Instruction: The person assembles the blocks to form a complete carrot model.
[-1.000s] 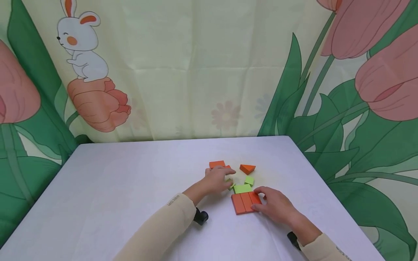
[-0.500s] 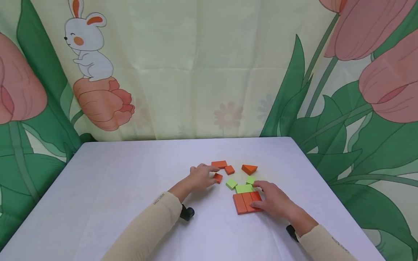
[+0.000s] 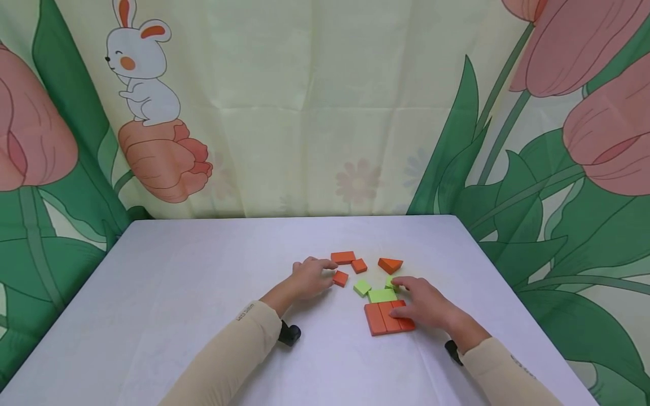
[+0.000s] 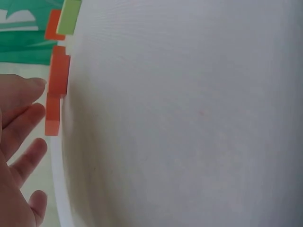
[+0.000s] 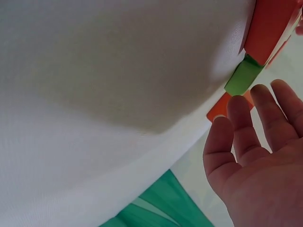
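My left hand (image 3: 308,278) hovers with spread, loosely bent fingers just left of a small orange block (image 3: 340,278). The left wrist view has its thumb and fingertips beside orange blocks (image 4: 59,73), none of them held. Over the right side of a row of several flat orange blocks (image 3: 376,319) is my right hand (image 3: 425,303). Its index fingertip is by a small green block (image 3: 390,282); whether it touches cannot be told. A longer green block (image 3: 382,295) lies against the row's far side. In the right wrist view, relaxed fingers (image 5: 240,125) hold nothing.
Farther back lie an orange rectangular block (image 3: 342,257), another small orange block (image 3: 359,265) and an orange triangular block (image 3: 390,265). A second small green block (image 3: 362,288) sits left of the long one. A white cloth covers the table (image 3: 203,270); a printed curtain (image 3: 264,113) hangs behind.
My left hand has drawn back to the left, uncovering a small green block and small orange blocks. My right hand has shifted slightly away from me, off the row's right edge toward the green block.
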Demonstrator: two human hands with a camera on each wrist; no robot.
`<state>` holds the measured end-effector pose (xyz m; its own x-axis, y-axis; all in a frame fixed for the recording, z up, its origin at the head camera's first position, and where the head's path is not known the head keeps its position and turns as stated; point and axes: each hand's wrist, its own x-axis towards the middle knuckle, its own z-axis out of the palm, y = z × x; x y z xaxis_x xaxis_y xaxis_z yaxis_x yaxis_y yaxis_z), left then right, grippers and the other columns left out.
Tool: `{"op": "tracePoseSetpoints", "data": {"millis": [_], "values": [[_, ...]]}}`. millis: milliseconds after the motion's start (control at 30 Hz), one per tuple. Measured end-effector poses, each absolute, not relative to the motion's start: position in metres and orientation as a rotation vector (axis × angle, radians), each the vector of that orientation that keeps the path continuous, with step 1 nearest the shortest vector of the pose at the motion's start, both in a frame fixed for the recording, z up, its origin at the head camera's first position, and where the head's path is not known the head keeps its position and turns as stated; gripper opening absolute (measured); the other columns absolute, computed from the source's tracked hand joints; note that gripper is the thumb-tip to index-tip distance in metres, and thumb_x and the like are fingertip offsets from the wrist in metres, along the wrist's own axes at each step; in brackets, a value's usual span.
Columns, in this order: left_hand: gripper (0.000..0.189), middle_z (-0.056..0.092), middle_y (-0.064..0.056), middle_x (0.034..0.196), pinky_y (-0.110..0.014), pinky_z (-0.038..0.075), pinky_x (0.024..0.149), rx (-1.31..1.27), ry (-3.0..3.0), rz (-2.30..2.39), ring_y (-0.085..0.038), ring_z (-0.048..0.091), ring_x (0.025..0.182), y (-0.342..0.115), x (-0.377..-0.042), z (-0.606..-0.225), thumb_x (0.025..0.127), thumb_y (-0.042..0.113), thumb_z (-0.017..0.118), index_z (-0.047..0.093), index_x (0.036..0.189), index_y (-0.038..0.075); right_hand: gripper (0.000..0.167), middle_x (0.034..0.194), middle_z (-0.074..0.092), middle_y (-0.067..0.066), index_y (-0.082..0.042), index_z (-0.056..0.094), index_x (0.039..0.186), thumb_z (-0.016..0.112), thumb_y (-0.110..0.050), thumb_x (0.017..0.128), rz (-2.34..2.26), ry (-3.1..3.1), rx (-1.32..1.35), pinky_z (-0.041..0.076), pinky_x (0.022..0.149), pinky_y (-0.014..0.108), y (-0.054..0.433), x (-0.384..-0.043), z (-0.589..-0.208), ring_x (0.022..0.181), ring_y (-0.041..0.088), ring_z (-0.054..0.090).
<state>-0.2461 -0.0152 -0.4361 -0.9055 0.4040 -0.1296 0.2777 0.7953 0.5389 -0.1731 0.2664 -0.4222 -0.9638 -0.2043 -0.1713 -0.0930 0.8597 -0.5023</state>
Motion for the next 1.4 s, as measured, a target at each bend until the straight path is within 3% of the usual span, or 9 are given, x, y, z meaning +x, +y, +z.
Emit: {"op": "tracePoseSetpoints", "data": {"millis": [500,1133,1400], "values": [[0.040,0.063,0.003,0.130,-0.047,0.032,0.099,0.609,2.728,0.801,-0.024,0.048,0.126,-0.005,-0.248,-0.433,0.096,0.016,0.063,0.064,0.135,0.020,0.070,0.136,0.055,0.015,-0.007,0.056,0.140,0.085,-0.029,0.081,-0.788,2.780,-0.202,0.046,0.097,0.054,0.267,-0.173,-0.422,0.125,0.037,0.050],[0.038,0.059,-0.001,0.122,-0.044,0.039,0.092,0.343,2.754,0.979,-0.026,0.045,0.117,-0.001,-0.276,-0.441,0.093,0.020,0.070,0.065,0.131,0.023,0.070,0.138,0.054,0.014,-0.008,0.055,0.141,0.084,-0.031,0.081,-0.775,2.775,-0.212,0.046,0.098,0.053,0.270,-0.175,-0.426,0.126,0.036,0.050],[0.030,0.060,0.005,0.114,-0.038,0.040,0.086,0.484,2.687,0.851,-0.023,0.044,0.114,0.004,-0.265,-0.438,0.095,0.020,0.067,0.070,0.123,0.027,0.070,0.139,0.053,0.015,-0.007,0.054,0.141,0.083,-0.030,0.082,-0.774,2.771,-0.208,0.044,0.099,0.054,0.269,-0.174,-0.421,0.126,0.037,0.049]]}}
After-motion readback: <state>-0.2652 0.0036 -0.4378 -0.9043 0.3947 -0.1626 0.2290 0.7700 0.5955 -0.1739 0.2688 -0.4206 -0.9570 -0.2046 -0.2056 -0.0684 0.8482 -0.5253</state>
